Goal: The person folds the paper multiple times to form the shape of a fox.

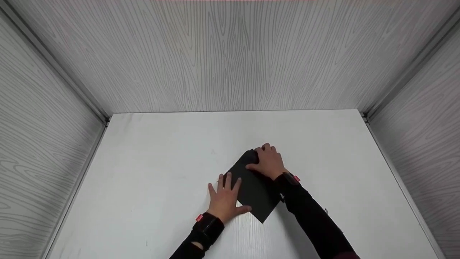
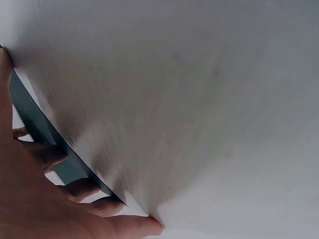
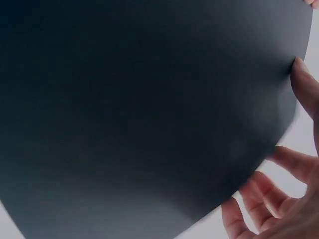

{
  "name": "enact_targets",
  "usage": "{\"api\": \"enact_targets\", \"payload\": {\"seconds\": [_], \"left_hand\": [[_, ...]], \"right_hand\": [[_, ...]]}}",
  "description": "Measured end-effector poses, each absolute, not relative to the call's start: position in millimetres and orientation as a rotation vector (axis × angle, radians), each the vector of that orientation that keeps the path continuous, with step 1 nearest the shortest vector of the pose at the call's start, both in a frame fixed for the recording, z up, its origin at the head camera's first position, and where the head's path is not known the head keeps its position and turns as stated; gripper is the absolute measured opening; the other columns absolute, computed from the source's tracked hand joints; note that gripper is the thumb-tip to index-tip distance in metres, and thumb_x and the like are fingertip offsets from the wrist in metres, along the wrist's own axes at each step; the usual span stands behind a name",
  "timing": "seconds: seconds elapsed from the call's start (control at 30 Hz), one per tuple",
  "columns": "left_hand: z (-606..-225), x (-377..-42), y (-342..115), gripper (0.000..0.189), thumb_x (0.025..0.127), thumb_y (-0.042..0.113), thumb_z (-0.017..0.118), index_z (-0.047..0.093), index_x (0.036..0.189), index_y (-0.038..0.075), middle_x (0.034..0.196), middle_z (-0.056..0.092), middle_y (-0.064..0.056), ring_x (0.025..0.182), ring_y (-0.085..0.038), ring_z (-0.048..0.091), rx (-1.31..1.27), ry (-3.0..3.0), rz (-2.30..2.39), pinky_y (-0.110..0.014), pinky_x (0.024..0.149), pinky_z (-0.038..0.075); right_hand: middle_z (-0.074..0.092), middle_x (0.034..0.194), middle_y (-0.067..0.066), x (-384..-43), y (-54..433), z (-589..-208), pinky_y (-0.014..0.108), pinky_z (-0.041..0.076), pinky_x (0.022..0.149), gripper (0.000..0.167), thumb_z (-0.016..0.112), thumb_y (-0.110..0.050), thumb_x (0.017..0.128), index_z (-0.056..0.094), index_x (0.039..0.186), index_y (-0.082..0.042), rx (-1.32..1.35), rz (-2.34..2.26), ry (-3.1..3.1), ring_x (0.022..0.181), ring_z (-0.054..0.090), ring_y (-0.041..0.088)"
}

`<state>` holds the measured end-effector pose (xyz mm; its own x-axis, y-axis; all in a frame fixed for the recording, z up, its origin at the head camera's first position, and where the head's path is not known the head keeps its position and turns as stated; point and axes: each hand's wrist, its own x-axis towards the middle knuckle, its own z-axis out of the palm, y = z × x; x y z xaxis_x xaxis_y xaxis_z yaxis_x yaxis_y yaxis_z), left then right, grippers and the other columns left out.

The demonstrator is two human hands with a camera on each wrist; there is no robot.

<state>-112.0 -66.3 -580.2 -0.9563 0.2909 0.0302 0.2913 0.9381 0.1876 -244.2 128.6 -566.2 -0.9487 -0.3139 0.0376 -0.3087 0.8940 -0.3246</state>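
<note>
A dark sheet of paper or thin card (image 1: pixel 256 194) lies slantwise on the white tabletop. My left hand (image 1: pixel 223 203) is spread over its left edge, fingertips on the sheet and thumb at the near-left edge. In the left wrist view, the straight fingers of the left hand (image 2: pixel 55 199) reach across a strip of the dark sheet (image 2: pixel 42 129). My right hand (image 1: pixel 268 162) grips the far-right edge. The right wrist view shows the thumb of the right hand (image 3: pixel 291 199) pressing the face of the bent sheet (image 3: pixel 124 99), with fingers along its edge, tips partly hidden.
Beneath the sheet is a white tabletop (image 1: pixel 154 162). Grey wood-grain panels rise at the back (image 1: pixel 230 57), the left (image 1: pixel 39 136) and the right (image 1: pixel 420 136). Both wrists carry black bands (image 1: pixel 208 226), and dark sleeves cover the forearms.
</note>
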Motion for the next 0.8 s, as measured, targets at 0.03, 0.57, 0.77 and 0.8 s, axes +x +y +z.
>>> {"api": "enact_targets", "payload": {"seconds": [0.03,0.57,0.77,0.8], "left_hand": [[-580,-112,-66,0.102,0.077,0.076,0.075,0.049,0.155,0.015,0.160,0.039,-0.024,0.146,-0.048,0.035,-0.465,-3.089,-0.293,-0.076,0.104,0.036],[-575,-113,-66,0.103,0.077,0.075,0.074,0.047,0.157,0.017,0.163,0.035,-0.023,0.149,-0.048,0.031,-0.444,-3.130,-0.363,-0.076,0.106,0.032],[-578,-112,-67,0.094,0.081,0.070,0.074,0.050,0.155,0.019,0.162,0.036,-0.025,0.149,-0.047,0.032,-0.444,-3.088,-0.385,-0.076,0.106,0.032],[-579,-111,-67,0.091,0.082,0.069,0.074,0.050,0.155,0.020,0.162,0.035,-0.025,0.149,-0.047,0.032,-0.447,-3.080,-0.393,-0.076,0.106,0.032]], "right_hand": [[0.055,0.130,0.025,-243,129,-566,0.058,0.052,0.091,0.078,0.079,-0.058,0.086,0.062,0.135,0.000,-0.492,-0.562,3.029,0.113,0.056,0.043],[0.069,0.121,0.017,-231,135,-542,0.047,0.056,0.087,0.031,0.059,-0.015,0.107,0.061,0.134,-0.001,-0.659,-0.944,3.071,0.108,0.069,0.032],[0.071,0.107,0.009,-221,145,-542,0.041,0.058,0.082,0.014,0.066,-0.008,0.102,0.071,0.115,-0.006,-0.900,-0.915,3.146,0.098,0.071,0.025],[0.071,0.106,0.008,-218,147,-542,0.040,0.058,0.082,0.013,0.067,-0.008,0.101,0.071,0.113,-0.007,-0.933,-0.910,3.145,0.098,0.071,0.024]]}}
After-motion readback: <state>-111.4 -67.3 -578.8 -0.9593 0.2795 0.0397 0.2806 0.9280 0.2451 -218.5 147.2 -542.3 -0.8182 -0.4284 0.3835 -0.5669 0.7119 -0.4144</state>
